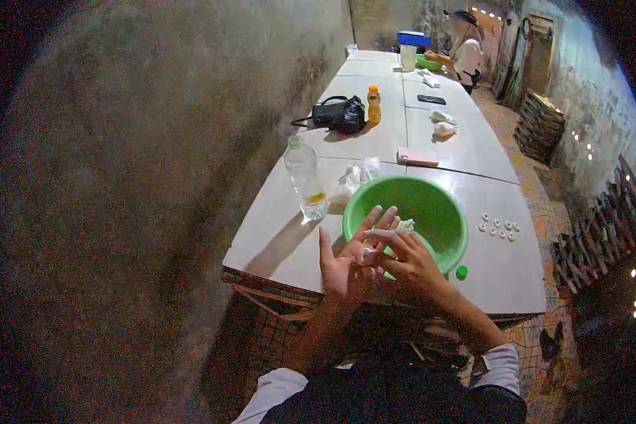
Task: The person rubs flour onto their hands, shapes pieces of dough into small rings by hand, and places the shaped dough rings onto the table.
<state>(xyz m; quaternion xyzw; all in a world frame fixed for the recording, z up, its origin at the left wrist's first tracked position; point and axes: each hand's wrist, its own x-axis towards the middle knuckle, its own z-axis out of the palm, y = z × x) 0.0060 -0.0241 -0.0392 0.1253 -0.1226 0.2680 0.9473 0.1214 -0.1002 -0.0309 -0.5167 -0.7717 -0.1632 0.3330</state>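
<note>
My left hand is turned palm up, fingers stretched out, at the near rim of a green basin. Against its palm lies a small piece of white dough. My right hand reaches over from the right, its curled fingers on that dough piece. Inside the basin, just beyond my fingers, shows a larger white dough lump, partly hidden by the hands. Several small white dough rings lie on the table to the right of the basin.
A clear bottle stands left of the basin; a green cap lies at right. Farther along the white table are a crumpled plastic bag, pink box, black bag, orange bottle, phone and another person.
</note>
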